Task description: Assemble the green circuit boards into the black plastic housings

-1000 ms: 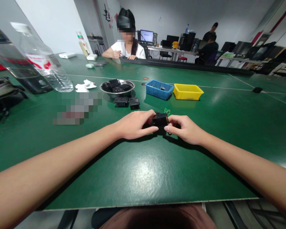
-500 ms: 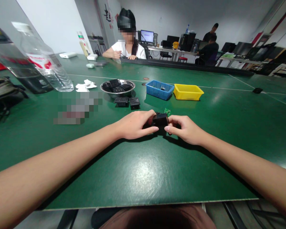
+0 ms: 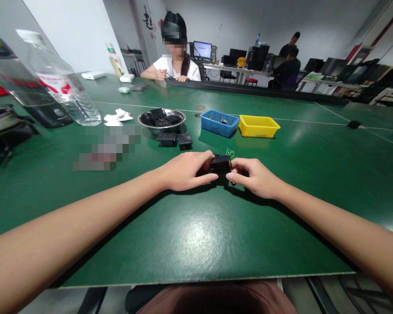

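Between my two hands, low over the green table, is a small black plastic housing (image 3: 220, 165). My left hand (image 3: 190, 171) grips its left end, thumb in front and fingers curled behind. At the right end, my right hand (image 3: 253, 175) pinches it between thumb and fingers. A small green circuit board (image 3: 230, 153) shows just behind the housing; whether it is attached I cannot tell. Two similar black plastic parts, one on the left (image 3: 167, 139) and one on the right (image 3: 185, 141), lie beyond my left hand.
A metal bowl (image 3: 161, 126) holds several black parts. Right of it stand a blue bin (image 3: 218, 126) with small pieces and a yellow bin (image 3: 259, 127). A plastic bottle (image 3: 63, 87), a dark tumbler (image 3: 26, 91) and crumpled tissue (image 3: 118, 117) are at left. A person (image 3: 177, 65) sits opposite.
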{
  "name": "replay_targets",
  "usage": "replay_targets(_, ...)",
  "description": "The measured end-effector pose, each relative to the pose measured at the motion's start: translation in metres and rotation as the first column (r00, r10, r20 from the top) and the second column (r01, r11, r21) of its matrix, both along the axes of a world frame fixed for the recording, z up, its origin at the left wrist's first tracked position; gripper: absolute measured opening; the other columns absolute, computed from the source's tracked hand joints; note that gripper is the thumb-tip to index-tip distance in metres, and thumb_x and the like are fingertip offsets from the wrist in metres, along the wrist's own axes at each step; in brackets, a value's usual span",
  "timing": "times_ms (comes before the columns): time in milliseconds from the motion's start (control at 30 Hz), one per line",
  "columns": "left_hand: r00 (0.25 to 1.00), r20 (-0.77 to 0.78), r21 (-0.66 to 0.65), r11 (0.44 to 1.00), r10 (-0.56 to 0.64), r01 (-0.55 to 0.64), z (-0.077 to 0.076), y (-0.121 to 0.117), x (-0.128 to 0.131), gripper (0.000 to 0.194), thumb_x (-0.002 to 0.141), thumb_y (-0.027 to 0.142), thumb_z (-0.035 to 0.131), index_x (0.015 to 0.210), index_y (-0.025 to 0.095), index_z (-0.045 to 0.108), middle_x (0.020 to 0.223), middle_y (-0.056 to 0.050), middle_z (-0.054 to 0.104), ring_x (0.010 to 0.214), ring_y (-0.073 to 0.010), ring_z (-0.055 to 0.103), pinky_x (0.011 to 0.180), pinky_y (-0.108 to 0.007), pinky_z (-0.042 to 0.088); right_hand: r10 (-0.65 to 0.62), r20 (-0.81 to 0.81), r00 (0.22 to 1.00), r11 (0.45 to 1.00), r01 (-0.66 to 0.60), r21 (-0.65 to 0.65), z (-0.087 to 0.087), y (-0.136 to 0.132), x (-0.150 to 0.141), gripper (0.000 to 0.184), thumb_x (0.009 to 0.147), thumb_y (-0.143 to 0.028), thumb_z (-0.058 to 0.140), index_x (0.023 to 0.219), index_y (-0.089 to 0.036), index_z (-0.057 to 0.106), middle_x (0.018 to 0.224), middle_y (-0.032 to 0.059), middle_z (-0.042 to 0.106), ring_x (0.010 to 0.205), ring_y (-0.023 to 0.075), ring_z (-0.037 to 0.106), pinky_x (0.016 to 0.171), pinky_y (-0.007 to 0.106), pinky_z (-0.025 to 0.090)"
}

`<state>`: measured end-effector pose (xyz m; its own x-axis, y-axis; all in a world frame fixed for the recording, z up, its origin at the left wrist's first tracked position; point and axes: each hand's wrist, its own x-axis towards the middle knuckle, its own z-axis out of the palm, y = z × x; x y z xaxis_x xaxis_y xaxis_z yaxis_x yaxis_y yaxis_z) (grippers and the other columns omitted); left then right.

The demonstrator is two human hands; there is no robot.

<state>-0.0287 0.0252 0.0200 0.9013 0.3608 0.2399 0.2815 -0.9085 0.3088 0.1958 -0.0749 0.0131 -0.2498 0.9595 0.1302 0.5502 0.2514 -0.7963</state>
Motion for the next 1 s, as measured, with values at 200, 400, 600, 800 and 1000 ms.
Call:
replay_targets(200, 1.000, -0.007, -0.001, 1.000, 0.000, 0.000, 0.0003, 0.0000, 0.0003, 0.039, 0.094, 0.055, 0.050, 0.102, 0.017, 0.053, 0.083, -0.004, 0.065, 0.070, -0.0194, 0.062, 0.064, -0.028, 0.042, -0.001, 0.004, 1.000, 1.000, 0.001, 0.001, -0.0002, -0.0002, -0.0003, 0.028, 0.089, -0.044, 0.064, 0.087, -0.016, 0.063, 0.068, -0.0019, 0.054, 0.063, 0.0131, 0.047, 0.061, 0.026, 0.035)
replay_targets(400, 1.000, -0.001, 0.002, 1.000, 0.002, -0.002, -0.0004, 0.0003, 0.0002, 0.040, 0.094, 0.055, 0.050, 0.102, 0.017, 0.054, 0.082, -0.004, 0.065, 0.069, -0.0189, 0.061, 0.063, -0.028, 0.041, 0.003, 0.002, 1.000, 1.000, -0.003, 0.004, -0.0003, -0.0001, -0.0002, 0.027, 0.089, -0.043, 0.064, 0.089, -0.015, 0.063, 0.069, -0.0020, 0.055, 0.063, 0.0129, 0.047, 0.062, 0.026, 0.036)
replay_targets(600, 1.000, 0.002, 0.001, 1.000, -0.002, 0.002, -0.0009, 0.0007, 0.0005, 0.038, 0.094, 0.054, 0.050, 0.101, 0.017, 0.053, 0.081, -0.003, 0.064, 0.068, -0.0176, 0.060, 0.063, -0.027, 0.040, 0.005, -0.008, 1.000, 1.000, -0.005, 0.001, -0.0016, 0.0004, -0.0001, 0.028, 0.089, -0.043, 0.064, 0.088, -0.015, 0.063, 0.068, -0.0023, 0.054, 0.062, 0.0126, 0.046, 0.061, 0.026, 0.035)
replay_targets(800, 1.000, 0.007, 0.005, 1.000, -0.003, 0.003, -0.0009, 0.0003, -0.0003, 0.038, 0.094, 0.053, 0.051, 0.102, 0.016, 0.054, 0.081, -0.003, 0.064, 0.068, -0.0177, 0.060, 0.063, -0.027, 0.040, -0.002, 0.006, 1.000, 1.000, 0.001, 0.012, -0.0012, 0.0007, 0.0003, 0.028, 0.089, -0.043, 0.064, 0.087, -0.015, 0.062, 0.069, -0.0020, 0.055, 0.063, 0.0130, 0.047, 0.062, 0.026, 0.035)
replay_targets(1000, 1.000, 0.002, 0.005, 1.000, -0.003, 0.003, -0.0005, -0.0001, -0.0002, 0.039, 0.094, 0.055, 0.050, 0.102, 0.016, 0.054, 0.082, -0.004, 0.064, 0.068, -0.0180, 0.060, 0.063, -0.027, 0.040, 0.001, -0.001, 1.000, 1.000, -0.001, 0.008, -0.0010, 0.0002, -0.0003, 0.028, 0.088, -0.043, 0.063, 0.086, -0.016, 0.062, 0.069, -0.0018, 0.055, 0.063, 0.0130, 0.047, 0.062, 0.026, 0.036)
